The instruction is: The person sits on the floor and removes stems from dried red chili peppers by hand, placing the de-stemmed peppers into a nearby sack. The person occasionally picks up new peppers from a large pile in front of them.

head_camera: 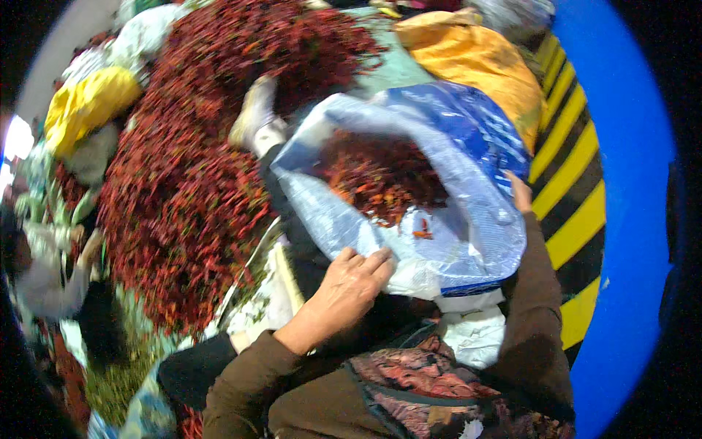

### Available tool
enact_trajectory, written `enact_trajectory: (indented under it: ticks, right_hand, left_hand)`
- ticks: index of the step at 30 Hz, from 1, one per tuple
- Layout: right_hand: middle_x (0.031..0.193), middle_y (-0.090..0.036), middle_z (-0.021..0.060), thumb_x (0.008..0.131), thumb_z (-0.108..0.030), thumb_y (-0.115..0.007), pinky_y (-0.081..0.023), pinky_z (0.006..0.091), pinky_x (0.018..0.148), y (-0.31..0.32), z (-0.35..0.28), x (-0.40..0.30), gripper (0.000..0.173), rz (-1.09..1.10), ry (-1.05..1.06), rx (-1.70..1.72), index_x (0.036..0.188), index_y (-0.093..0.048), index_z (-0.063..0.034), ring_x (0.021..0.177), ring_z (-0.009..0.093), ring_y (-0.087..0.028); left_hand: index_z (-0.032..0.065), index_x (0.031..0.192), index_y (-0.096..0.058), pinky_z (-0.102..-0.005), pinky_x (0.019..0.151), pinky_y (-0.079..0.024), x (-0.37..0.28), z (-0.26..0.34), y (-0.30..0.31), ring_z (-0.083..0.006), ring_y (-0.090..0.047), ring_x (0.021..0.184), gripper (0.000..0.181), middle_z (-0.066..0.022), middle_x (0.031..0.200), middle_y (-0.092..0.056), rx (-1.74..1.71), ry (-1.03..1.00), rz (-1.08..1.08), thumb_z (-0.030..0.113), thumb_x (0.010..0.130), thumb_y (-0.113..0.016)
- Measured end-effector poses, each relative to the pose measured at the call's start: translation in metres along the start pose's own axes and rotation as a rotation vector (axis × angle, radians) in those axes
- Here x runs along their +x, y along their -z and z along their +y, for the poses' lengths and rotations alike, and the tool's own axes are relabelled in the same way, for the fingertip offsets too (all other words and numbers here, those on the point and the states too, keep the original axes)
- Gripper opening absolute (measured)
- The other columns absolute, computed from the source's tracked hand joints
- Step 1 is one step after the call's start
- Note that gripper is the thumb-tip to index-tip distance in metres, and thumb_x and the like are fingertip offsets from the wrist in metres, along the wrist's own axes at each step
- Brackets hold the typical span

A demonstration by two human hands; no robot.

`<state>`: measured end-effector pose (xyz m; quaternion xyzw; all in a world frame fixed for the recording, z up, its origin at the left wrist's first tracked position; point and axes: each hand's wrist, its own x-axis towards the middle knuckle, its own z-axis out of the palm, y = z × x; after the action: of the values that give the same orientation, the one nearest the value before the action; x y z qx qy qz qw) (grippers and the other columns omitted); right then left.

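A blue and white woven plastic sack lies over my lap with its mouth wide apart. Red dried chillies fill part of its inside, and a few loose ones rest on the white lining. The near left rim of the sack is gripped by my left hand, its fingers curled over the edge. At the sack's right outer side is my right hand, partly hidden by the plastic; whether it grips cannot be told. A large heap of red chillies spreads to the left of my leg.
An orange sack lies beyond the blue one. Yellow and black floor stripes and a blue floor run along the right. Across the heap, at far left, a person's hand shows near a yellow sack. My outstretched foot touches the heap.
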<state>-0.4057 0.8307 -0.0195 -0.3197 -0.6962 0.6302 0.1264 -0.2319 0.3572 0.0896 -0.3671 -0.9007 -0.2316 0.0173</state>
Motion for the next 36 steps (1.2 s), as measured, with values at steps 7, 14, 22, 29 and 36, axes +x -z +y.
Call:
enact_trajectory:
  ticks: [7, 14, 22, 29, 36]
  right_hand:
    - [0.090, -0.066, 0.0168, 0.082, -0.031, -0.066, -0.048, 0.0362, 0.073, 0.105, -0.112, -0.006, 0.041, 0.203, 0.891, -0.958, 0.097, -0.064, 0.0067, 0.078, 0.021, -0.060]
    - [0.089, -0.064, 0.0134, 0.085, -0.009, -0.057, -0.049, 0.0355, 0.072, -0.114, -0.168, -0.431, 0.016, -0.415, 1.245, -0.265, 0.098, -0.065, -0.0019, 0.077, 0.027, -0.061]
    - [0.076, -0.062, 0.0249, 0.079, -0.019, -0.064, -0.050, 0.0487, 0.066, -0.346, 0.071, -0.466, 0.023, -1.283, 1.020, -0.961, 0.076, -0.059, 0.0041, 0.073, 0.042, -0.062]
    - [0.078, -0.063, 0.0220, 0.074, -0.015, -0.066, -0.049, 0.0482, 0.067, -0.372, 0.111, -0.467, 0.016, -1.105, 0.776, -0.887, 0.078, -0.061, -0.0011, 0.073, 0.041, -0.061]
    - [0.070, -0.059, 0.0194, 0.076, -0.007, -0.065, -0.047, 0.0391, 0.058, -0.353, 0.091, -0.460, 0.012, -1.242, 0.703, -0.502, 0.078, -0.057, 0.0016, 0.063, 0.033, -0.060]
  left_hand:
    - [0.0039, 0.113, -0.058, -0.0441, 0.093, -0.044, -0.108, -0.030, -0.022, -0.0304, -0.058, 0.095, 0.046, -0.0180, 0.117, -0.056, -0.181, 0.078, 0.535, -0.002, 0.067, -0.056]
    - [-0.0007, 0.085, -0.067, -0.0308, 0.063, -0.051, -0.251, -0.071, -0.057, -0.0211, -0.064, 0.067, 0.019, -0.0128, 0.081, -0.068, -0.650, 1.078, 0.840, -0.001, 0.072, -0.054]
    - [-0.0017, 0.089, -0.066, -0.0246, 0.055, -0.049, -0.265, -0.073, -0.067, -0.0138, -0.062, 0.063, 0.017, -0.0095, 0.080, -0.068, -1.336, 1.191, 1.128, -0.004, 0.079, -0.053]
    - [-0.0039, 0.092, -0.065, -0.0273, 0.062, -0.053, -0.267, -0.082, -0.074, -0.0144, -0.063, 0.070, 0.017, -0.0102, 0.084, -0.067, -1.433, 1.194, 1.109, -0.005, 0.079, -0.053]
    - [-0.0026, 0.095, -0.065, -0.0250, 0.062, -0.051, -0.255, -0.097, -0.078, -0.0117, -0.060, 0.072, 0.015, -0.0071, 0.086, -0.065, -1.356, 1.215, 1.099, 0.001, 0.083, -0.058]
